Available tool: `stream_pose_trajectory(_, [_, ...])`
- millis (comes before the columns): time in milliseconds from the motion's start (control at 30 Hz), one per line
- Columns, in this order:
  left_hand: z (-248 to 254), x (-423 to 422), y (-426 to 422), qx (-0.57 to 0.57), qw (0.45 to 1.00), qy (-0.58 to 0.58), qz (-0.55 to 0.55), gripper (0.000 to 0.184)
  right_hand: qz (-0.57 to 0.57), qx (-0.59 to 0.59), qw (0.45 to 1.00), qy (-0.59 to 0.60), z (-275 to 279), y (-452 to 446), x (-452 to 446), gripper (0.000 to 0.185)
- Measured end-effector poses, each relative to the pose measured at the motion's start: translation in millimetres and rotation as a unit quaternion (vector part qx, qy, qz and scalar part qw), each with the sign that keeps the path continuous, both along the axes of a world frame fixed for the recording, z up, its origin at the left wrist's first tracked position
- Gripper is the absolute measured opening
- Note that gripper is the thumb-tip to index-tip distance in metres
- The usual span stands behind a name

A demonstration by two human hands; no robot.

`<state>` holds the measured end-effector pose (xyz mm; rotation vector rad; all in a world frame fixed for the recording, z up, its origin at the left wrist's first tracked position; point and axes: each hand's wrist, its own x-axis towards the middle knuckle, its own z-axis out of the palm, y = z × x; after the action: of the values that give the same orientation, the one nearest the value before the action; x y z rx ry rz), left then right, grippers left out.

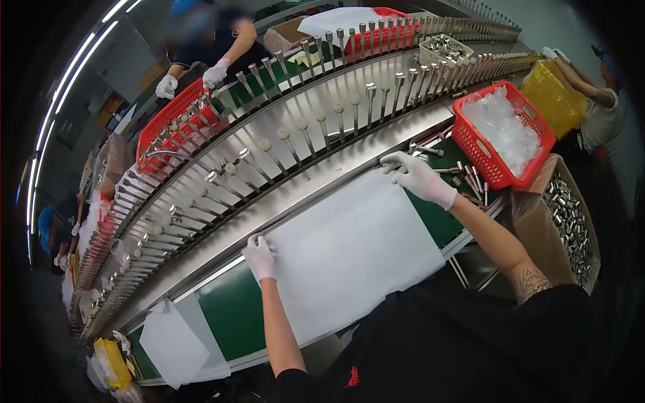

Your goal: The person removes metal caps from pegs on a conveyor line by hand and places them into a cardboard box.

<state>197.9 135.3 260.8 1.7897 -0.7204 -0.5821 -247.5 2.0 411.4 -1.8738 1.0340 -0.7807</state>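
Note:
A large white sheet [349, 248] lies flat across the green work surface [232, 310] in front of me. My left hand [260, 257], in a white glove, rests at the sheet's upper left corner; whether it pinches the edge is too small to tell. At the upper right corner is my right hand [420, 178], also gloved, with its fingers spread. Just beyond it, metal parts [428, 149] lie on the green surface, and more [474, 183] lie to its right.
Rows of upright rods with metal caps [396, 87] curve past the far edge. Right of me stand a red basket [470, 144] with plastic bags and a carton [537, 221] of metal parts. Another white sheet [171, 346] lies left. Co-workers stand across the line [232, 50] and far right [601, 114].

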Motion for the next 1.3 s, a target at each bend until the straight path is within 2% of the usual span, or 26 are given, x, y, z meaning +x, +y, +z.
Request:
stream_pose_trajectory(33, [20, -29, -8, -0.006, 1.0, 0.024, -0.018, 0.021, 0.007, -0.036, 0.999, 0.008, 12, -18, -23, 0.045])
stream_pose_trajectory(167, [98, -67, -43, -0.003, 0.988, -0.141, -0.07, 0.022, 0.014, 0.043, 0.999, 0.025, 39, -52, 14, 0.033])
stream_pose_trajectory(200, [105, -66, -60, -0.094, 0.944, -0.314, -0.038, 0.028, 0.026, -0.076, 0.994, 0.073, 44, -59, 34, 0.032])
stream_pose_trajectory(233, [139, -75, -69, -0.03, 0.946, -0.322, -0.027, 0.032, 0.036, -0.197, 0.973, 0.116, 50, -66, 57, 0.034])
stream_pose_trajectory(300, [170, -68, -89, -0.044, 0.888, -0.458, 0.008, 0.041, 0.014, -0.299, 0.94, 0.162, 72, -71, 106, 0.039])
stream_pose_trajectory(367, [203, -72, -117, -0.025, 0.849, -0.527, -0.004, 0.042, 0.011, -0.398, 0.892, 0.213, 82, -99, 156, 0.04])
stream_pose_trajectory(433, [229, -84, -140, 0.024, 0.834, -0.548, -0.053, 0.042, 0.047, -0.371, 0.859, 0.35, 92, -128, 199, 0.037])
stream_pose_trajectory(467, [240, -92, -153, 0.073, 0.819, -0.56, -0.103, 0.041, 0.044, -0.376, 0.859, 0.345, 92, -141, 212, 0.037])
stream_pose_trajectory(533, [244, -92, -175, 0.116, 0.761, -0.62, -0.152, 0.042, 0.073, -0.367, 0.775, 0.509, 92, -153, 242, 0.022])
stream_pose_trajectory(567, [242, -93, -191, 0.127, 0.731, -0.649, -0.171, 0.036, 0.064, -0.372, 0.775, 0.507, 88, -160, 255, 0.022])
stream_pose_trajectory(633, [243, -97, -225, 0.236, 0.664, -0.682, -0.193, 0.029, 0.007, -0.222, 0.804, 0.552, 71, -184, 280, 0.022])
stream_pose_trajectory(667, [245, -100, -238, 0.28, 0.64, -0.687, -0.202, 0.03, 0.019, -0.257, 0.793, 0.552, 71, -181, 268, 0.025])
stream_pose_trajectory(700, [242, -101, -239, 0.268, 0.639, -0.692, -0.202, 0.03, 0.03, -0.293, 0.78, 0.552, 71, -178, 257, 0.03])
stream_pose_trajectory(767, [247, -96, -246, 0.311, 0.6, -0.697, -0.239, 0.033, 0.049, -0.355, 0.761, 0.54, 117, -127, 211, 0.03])
stream_pose_trajectory(867, [231, -89, -263, 0.222, 0.634, -0.694, -0.258, 0.033, 0.082, -0.456, 0.744, 0.482, 177, -43, 155, 0.025])
stream_pose_trajectory(900, [235, -100, -250, 0.212, 0.621, -0.7, -0.281, 0.033, 0.083, -0.486, 0.745, 0.449, 191, -13, 129, 0.026])
stream_pose_trajectory(933, [246, -112, -239, 0.2, 0.611, -0.706, -0.298, 0.034, 0.086, -0.499, 0.763, 0.401, 199, 11, 104, 0.035])
stream_pose_trajectory(967, [243, -115, -244, 0.186, 0.603, -0.716, -0.299, 0.034, 0.09, -0.454, 0.804, 0.372, 216, 40, 77, 0.045])
stream_pose_trajectory(1000, [245, -111, -246, 0.177, 0.593, -0.73, -0.29, 0.034, 0.076, -0.435, 0.826, 0.35, 218, 52, 54, 0.045])
stream_pose_trajectory(1033, [268, -115, -230, 0.157, 0.59, -0.727, -0.315, 0.036, 0.066, -0.389, 0.858, 0.33, 217, 56, 29, 0.041])
stream_pose_trajectory(1100, [334, -147, -175, 0.118, 0.595, -0.722, -0.333, 0.046, 0.029, -0.362, 0.866, 0.343, 182, 27, -17, 0.032])
stream_pose_trajectory(1133, [367, -157, -135, 0.094, 0.621, -0.706, -0.327, 0.057, 0.019, -0.317, 0.868, 0.382, 168, 14, -30, 0.028])
stream_pose_trajectory(1167, [384, -144, -117, 0.02, 0.646, -0.682, -0.343, 0.061, 0.034, -0.237, 0.898, 0.369, 152, -4, -36, 0.025])
stream_pose_trajectory(1200, [417, -146, -72, 0.039, 0.744, -0.559, -0.366, 0.054, 0.087, -0.242, 0.919, 0.298, 127, -32, -37, 0.024])
stream_pose_trajectory(1267, [430, -98, -59, -0.013, 0.799, -0.494, -0.344, 0.04, 0.134, -0.078, 0.968, 0.199, 127, -34, -3, 0.027])
stream_pose_trajectory(1300, [429, -72, -56, -0.005, 0.804, -0.508, -0.309, 0.036, 0.165, -0.095, 0.965, 0.183, 125, -34, 17, 0.029])
